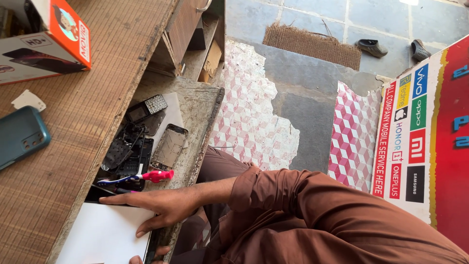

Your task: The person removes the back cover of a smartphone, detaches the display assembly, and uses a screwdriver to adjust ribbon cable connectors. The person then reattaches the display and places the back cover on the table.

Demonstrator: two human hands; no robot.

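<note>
My right hand [161, 204] lies flat, fingers spread, on a white flat sheet or box [105, 234] in an open wooden drawer [200, 105]. Its fingertips point at dark phone parts [124, 154]. Just above the hand lies a pink and blue brush [141, 177]. Only the fingertips of my left hand [146, 256] show at the bottom edge, by the white sheet's corner; its grip is hidden. A silver phone frame [168, 146] and a keypad phone [146, 106] lie further back in the drawer.
On the brown woven tabletop [73, 146] rest a teal phone case [19, 137], a white scrap [28, 100] and an orange and white carton [46, 41]. On the floor are a patterned sheet [246, 112], a doormat [312, 45], sandals [372, 47] and a colourful signboard [425, 132].
</note>
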